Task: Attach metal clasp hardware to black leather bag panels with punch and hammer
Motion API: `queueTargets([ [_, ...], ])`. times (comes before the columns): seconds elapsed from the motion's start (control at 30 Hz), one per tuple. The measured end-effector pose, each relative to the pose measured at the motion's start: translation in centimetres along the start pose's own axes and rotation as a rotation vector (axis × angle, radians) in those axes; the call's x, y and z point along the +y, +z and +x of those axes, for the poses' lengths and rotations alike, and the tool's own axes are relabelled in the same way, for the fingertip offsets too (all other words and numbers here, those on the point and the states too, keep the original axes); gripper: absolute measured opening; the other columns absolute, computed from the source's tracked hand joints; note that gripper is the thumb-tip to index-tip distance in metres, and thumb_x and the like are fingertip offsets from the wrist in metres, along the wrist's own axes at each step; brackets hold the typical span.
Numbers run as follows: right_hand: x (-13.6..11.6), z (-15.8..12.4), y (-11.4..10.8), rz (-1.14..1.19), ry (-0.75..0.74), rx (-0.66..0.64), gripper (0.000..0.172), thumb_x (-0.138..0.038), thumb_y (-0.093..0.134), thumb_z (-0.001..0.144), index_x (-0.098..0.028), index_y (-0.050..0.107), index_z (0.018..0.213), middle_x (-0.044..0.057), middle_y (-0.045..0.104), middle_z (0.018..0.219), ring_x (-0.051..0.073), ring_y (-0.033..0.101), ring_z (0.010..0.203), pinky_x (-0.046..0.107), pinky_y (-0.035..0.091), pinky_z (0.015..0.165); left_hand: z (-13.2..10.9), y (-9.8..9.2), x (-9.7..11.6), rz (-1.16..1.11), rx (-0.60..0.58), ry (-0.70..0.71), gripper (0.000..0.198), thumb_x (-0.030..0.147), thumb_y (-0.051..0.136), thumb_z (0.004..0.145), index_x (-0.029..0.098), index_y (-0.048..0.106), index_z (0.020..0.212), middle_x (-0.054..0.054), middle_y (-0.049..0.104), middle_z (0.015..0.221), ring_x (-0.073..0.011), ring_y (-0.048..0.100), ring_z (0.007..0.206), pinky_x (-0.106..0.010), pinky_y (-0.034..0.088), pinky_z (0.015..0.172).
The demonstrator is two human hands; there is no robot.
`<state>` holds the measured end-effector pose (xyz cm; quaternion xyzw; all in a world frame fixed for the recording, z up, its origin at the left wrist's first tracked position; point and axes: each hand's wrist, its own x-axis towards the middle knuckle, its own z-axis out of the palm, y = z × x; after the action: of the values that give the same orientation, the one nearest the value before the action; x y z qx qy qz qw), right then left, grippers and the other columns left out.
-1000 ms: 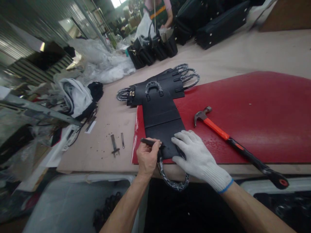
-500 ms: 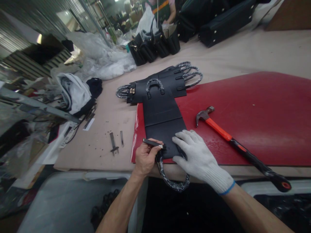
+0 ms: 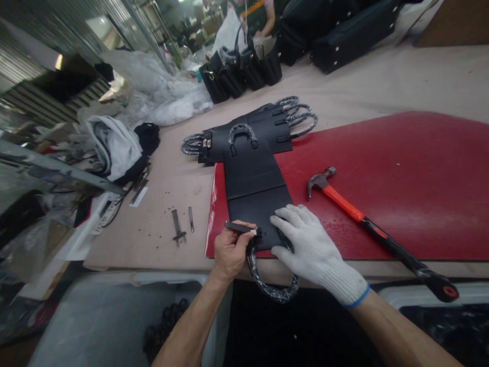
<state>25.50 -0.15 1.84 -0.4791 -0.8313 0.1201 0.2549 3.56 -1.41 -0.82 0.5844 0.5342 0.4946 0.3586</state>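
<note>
My bare left hand (image 3: 231, 250) pinches a short dark bar-shaped tool (image 3: 239, 227). Its pale end lies at the thumb, close over the near edge of a black leather bag panel (image 3: 255, 176); whether it touches is unclear. My right hand (image 3: 305, 239), in a white knitted glove, lies with fingers spread on the panel's near right corner. From that edge a plastic-wrapped loop handle (image 3: 273, 290) hangs over the table's front, partly hidden by both hands. A claw hammer (image 3: 355, 211) with an orange and black handle rests to the right of the glove.
Under the panel is a red board (image 3: 382, 168). Two metal tools, a pronged punch (image 3: 177, 225) and a thin rod (image 3: 191, 219), lie left. More black panels with wrapped handles (image 3: 301, 120) are stacked beyond. Finished black bags (image 3: 244, 71) stand farther back, near another person (image 3: 267, 20).
The view has shifted very slightly. Both hands keep their places; the tool in my left hand has tilted a little.
</note>
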Motion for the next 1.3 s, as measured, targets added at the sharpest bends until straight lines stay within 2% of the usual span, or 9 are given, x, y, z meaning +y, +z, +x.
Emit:
queueTargets([
  [0.4,0.1,-0.1,0.1,0.013,0.006,0.004,0.057,-0.028,0.076,0.075,-0.017,0.066,0.129,0.013,0.061,0.137,0.036,0.049,0.133,0.057,0.031,0.121,-0.1,0.1,0.0,0.027,0.011,0.004,0.013,0.027,0.067,0.092,0.019,0.071,0.101,-0.006,0.078,0.099,-0.0194,0.077,0.089,-0.031,0.062,0.084],
  [0.5,0.0,-0.1,0.0,0.003,0.010,-0.013,0.057,-0.029,0.076,0.075,-0.016,0.066,0.130,0.012,0.061,0.137,0.036,0.048,0.133,0.056,0.029,0.122,-0.1,0.2,0.2,0.094,0.000,0.056,0.011,0.025,0.065,0.093,0.019,0.070,0.100,-0.006,0.078,0.098,-0.0186,0.076,0.088,-0.030,0.061,0.083],
  [0.7,-0.1,0.0,0.0,0.009,0.000,-0.015,0.056,-0.029,0.075,0.076,-0.015,0.066,0.130,0.013,0.061,0.138,0.036,0.048,0.134,0.056,0.030,0.122,0.3,0.5,1.3,0.343,-0.007,0.262,0.009,0.021,0.060,0.093,0.021,0.067,0.098,-0.004,0.076,0.093,-0.0186,0.073,0.088,-0.030,0.057,0.083],
  [0.9,0.4,0.0,-0.3,0.094,-0.016,0.002,0.049,-0.027,0.075,0.076,-0.016,0.069,0.123,0.013,0.064,0.134,0.036,0.053,0.130,0.060,0.031,0.120,0.5,0.7,1.6,0.313,-0.008,0.232,0.008,0.018,0.058,0.093,0.021,0.065,0.096,-0.004,0.075,0.091,-0.0174,0.072,0.085,-0.027,0.057,0.080],
  [0.97,0.7,-0.5,-0.8,0.227,-0.003,0.032,0.042,-0.026,0.070,0.080,-0.018,0.069,0.121,0.012,0.066,0.132,0.033,0.056,0.128,0.057,0.036,0.118,0.5,0.8,1.6,0.301,-0.001,0.224,0.008,0.018,0.058,0.093,0.020,0.065,0.096,-0.004,0.074,0.091,-0.0174,0.072,0.085,-0.027,0.057,0.080],
  [1.07,1.3,-1.7,-2.1,0.382,0.133,0.147,0.033,-0.029,0.060,0.090,-0.020,0.067,0.121,0.011,0.067,0.130,0.028,0.062,0.122,0.048,0.050,0.108,0.4,0.9,1.5,0.312,0.011,0.237,0.008,0.018,0.057,0.093,0.020,0.065,0.095,-0.004,0.074,0.090,-0.0176,0.072,0.085,-0.028,0.056,0.081],
  [1.13,2.0,-2.7,-3.2,0.296,0.245,0.233,0.031,-0.033,0.058,0.093,-0.022,0.067,0.121,0.011,0.068,0.126,0.029,0.064,0.119,0.047,0.052,0.105,0.5,0.9,1.5,0.323,0.015,0.251,0.008,0.018,0.057,0.092,0.020,0.065,0.095,-0.005,0.074,0.090,-0.0179,0.072,0.084,-0.029,0.056,0.081],
  [1.2,3.0,-3.7,-4.4,0.087,0.329,0.299,0.033,-0.037,0.057,0.093,-0.021,0.067,0.120,0.013,0.068,0.125,0.033,0.063,0.119,0.051,0.050,0.106,0.5,0.9,1.6,0.329,0.014,0.260,0.008,0.018,0.057,0.092,0.020,0.064,0.095,-0.005,0.074,0.090,-0.0181,0.072,0.084,-0.029,0.056,0.081],
  [1.3,4.9,-4.6,-5.9,-0.261,0.421,0.261,0.043,-0.042,0.053,0.093,-0.015,0.066,0.123,0.020,0.064,0.128,0.041,0.059,0.118,0.058,0.049,0.101,0.6,0.9,1.8,0.340,0.006,0.265,0.008,0.018,0.056,0.092,0.021,0.063,0.095,-0.004,0.074,0.089,-0.0181,0.072,0.083,-0.028,0.057,0.079],
])
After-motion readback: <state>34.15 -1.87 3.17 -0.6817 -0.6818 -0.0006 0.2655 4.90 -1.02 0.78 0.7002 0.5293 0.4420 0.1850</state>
